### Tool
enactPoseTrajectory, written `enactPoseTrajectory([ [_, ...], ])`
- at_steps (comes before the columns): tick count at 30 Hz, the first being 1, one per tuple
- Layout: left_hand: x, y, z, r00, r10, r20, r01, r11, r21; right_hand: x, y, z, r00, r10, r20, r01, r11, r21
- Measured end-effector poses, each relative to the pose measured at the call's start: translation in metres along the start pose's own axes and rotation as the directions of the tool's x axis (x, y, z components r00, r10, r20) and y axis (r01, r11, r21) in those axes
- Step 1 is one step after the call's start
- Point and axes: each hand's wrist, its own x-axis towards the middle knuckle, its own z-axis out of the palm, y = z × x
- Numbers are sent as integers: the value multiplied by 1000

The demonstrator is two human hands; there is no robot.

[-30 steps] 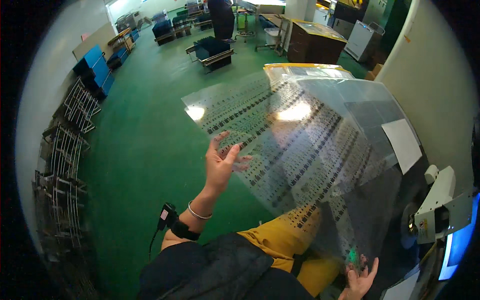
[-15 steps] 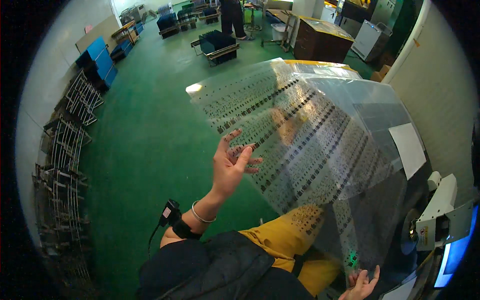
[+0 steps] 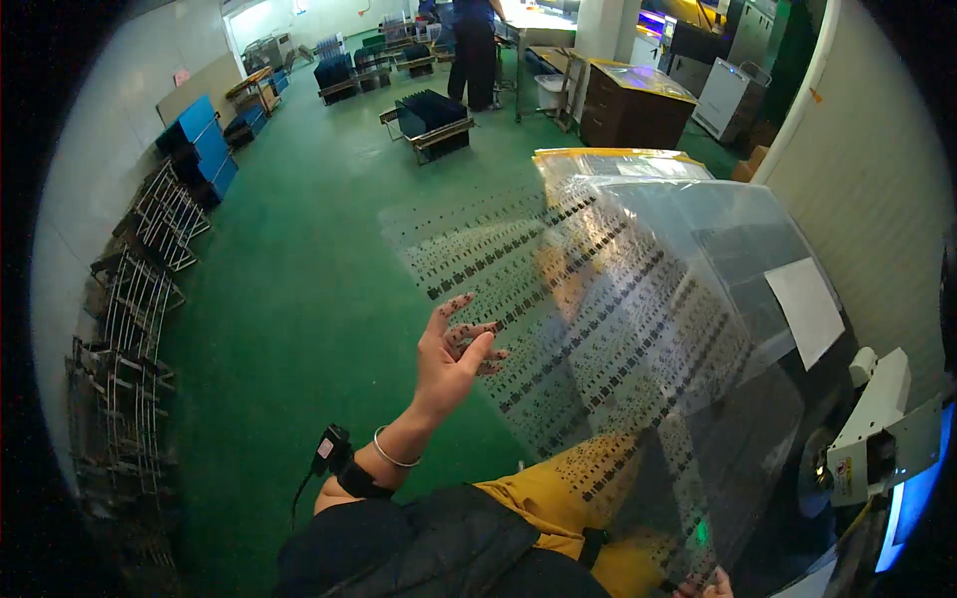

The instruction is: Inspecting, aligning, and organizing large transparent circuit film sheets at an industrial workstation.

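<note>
- Green floor (image 3: 279,329): fills most of the ground left and ahead of the person.
- Transparent sheet (image 3: 588,349): dark printed pattern in slanting rows, held up between the two hands; lower part overlaps the yellow trousers (image 3: 543,493), far right part overlaps the plastic-covered surface. Thin and bendy by the look of it; best carried by opposite margins, lightly tensioned, without kinking a corner.
- Plastic-covered surface (image 3: 743,224): ahead and right, glossy. Lifting the sheet clear of it should spare the print a scrape.
- White device (image 3: 872,419): right side, near the sheet. Worth giving its housing a wide berth.
- White paper (image 3: 805,311): lies on the right, beyond the sheet's edge.
- Left hand (image 3: 447,364): thumb in front, fingers showing through from behind; pinched on the sheet's left margin. Light pressure would suit.
- Right hand (image 3: 712,584): cut by the lower border; digits appear closed on the near corner.
</note>
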Motion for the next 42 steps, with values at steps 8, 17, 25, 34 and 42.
enactPoseTrajectory([
  [8, -5, -8, -9, 998, 62, -27, -62, 998, 22, 18, -28, 42, 987, -150, 48, 158, 950, -271],
  [17, 32, -74, -78, 964, -213, 160, 246, 941, -233, 23, 16, 11, 962, -269, -52, 225, 883, -413],
  [25, 19, -69, -22, 970, -242, 26, 243, 962, -124, 19, 26, 20, 943, -333, -25, 333, 943, 16],
  [34, 18, -75, -14, 986, -163, 16, 163, 959, -232, 12, 64, 5, 873, -465, -151, 461, 885, -62],
  [42, 34, -108, -24, 998, -22, 64, 41, 947, -317, 11, 68, 1, 863, -477, -168, 488, 872, 33],
])
